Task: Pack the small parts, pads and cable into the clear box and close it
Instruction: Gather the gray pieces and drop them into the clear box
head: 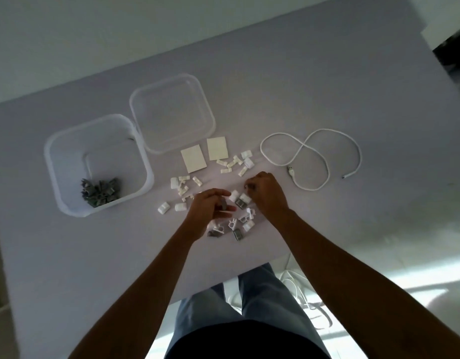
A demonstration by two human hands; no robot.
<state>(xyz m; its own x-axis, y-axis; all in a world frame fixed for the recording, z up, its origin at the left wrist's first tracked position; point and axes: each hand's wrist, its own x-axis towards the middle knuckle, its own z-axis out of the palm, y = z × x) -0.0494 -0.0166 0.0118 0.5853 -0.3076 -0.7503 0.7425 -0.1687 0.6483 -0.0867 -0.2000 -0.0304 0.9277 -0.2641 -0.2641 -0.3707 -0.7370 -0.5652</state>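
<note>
The clear box (68, 161) stands open at the left, with a heap of grey clips (100, 192) in its near corner. Its clear lid (172, 112) lies beside it, further back. Two cream pads (205, 152) lie flat in the middle. White clips (235, 161) and a few grey ones (238, 234) are scattered around my hands. A white cable (312, 156) lies looped at the right. My left hand (210, 213) holds a grey clip (223, 203) between its fingers. My right hand (267, 195) is curled, pinching a small part at its fingertips.
The table's near edge (223, 281) runs just behind my wrists. White cords (296, 286) lie on the floor below it. A dark object (454, 53) stands off the far right corner.
</note>
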